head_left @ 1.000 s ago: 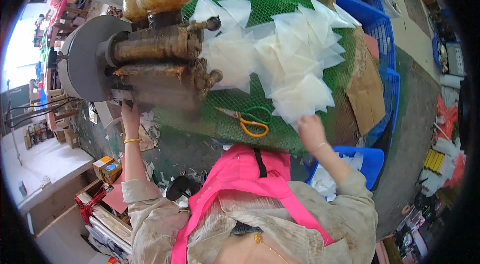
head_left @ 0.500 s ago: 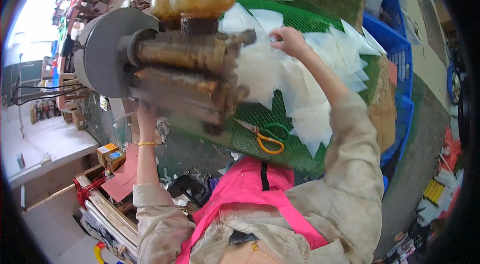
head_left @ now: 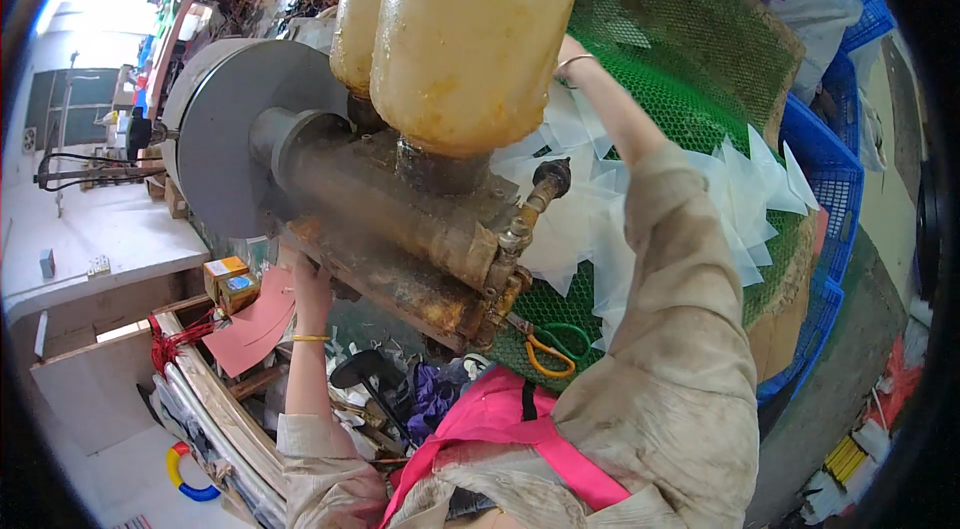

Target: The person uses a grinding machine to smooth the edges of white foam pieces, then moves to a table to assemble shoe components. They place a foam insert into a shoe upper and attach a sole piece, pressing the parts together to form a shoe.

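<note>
A rusty machine body (head_left: 400, 239) with a grey disc (head_left: 215, 129) and two yellowed jugs (head_left: 470, 29) on top fills the middle of the view. My left hand (head_left: 308, 281) reaches up against the machine's underside; its fingers are hidden there. My right arm stretches up over a pile of white translucent sheets (head_left: 740, 189) on green mesh (head_left: 690, 59). Only the wrist end of my right hand (head_left: 570, 54), with a bangle, shows; the rest is behind the front jug. Scissors (head_left: 550, 349) with orange and green handles lie on the mesh below the machine.
Blue crates (head_left: 840, 179) stand along the right behind the mesh-covered block. A red sheet (head_left: 260, 324) and small yellow boxes (head_left: 228, 279) sit on cluttered shelving at lower left. A pale bench (head_left: 90, 239) runs on the far left.
My right arm rose from the lower right sheets, up and left across the pile, until the hand went behind the jug. My head moved closer to the machine. The left hand stayed under it.
</note>
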The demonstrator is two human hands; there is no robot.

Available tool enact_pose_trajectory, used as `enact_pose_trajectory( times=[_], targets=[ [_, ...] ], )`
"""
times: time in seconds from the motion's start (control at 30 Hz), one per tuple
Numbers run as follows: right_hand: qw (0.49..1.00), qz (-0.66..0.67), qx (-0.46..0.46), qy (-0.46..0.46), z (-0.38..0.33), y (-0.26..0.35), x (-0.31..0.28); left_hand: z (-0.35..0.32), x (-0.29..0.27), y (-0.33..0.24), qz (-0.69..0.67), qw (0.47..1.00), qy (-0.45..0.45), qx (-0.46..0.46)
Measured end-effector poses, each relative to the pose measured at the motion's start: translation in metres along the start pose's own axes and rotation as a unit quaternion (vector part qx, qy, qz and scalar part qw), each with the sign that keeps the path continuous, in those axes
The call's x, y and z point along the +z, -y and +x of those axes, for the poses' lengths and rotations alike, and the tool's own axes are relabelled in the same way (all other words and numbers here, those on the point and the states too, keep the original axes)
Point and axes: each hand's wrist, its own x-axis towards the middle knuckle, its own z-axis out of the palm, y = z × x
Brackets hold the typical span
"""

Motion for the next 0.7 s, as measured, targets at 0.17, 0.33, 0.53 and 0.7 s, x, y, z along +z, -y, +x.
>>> enact_pose_trajectory(
  times=[0.17,0.33,0.53,0.7],
  targets=[
    [0.943,0.254,-0.206,0.065,-0.058,-0.008,-0.059,0.005,0.006,0.016,-0.070,0.997,0.020,0.023],
    [0.953,0.262,-0.153,0.014,-0.184,-0.010,-0.164,0.015,0.010,0.057,-0.089,0.995,0.050,-0.007],
    [0.942,0.335,-0.021,-0.020,-0.283,-0.118,-0.168,0.009,0.017,0.037,-0.143,0.989,-0.026,0.038],
    [0.839,-0.416,0.032,-0.350,-0.330,-0.162,-0.069,0.013,0.014,0.041,-0.178,0.984,0.012,0.021]
  ],
)
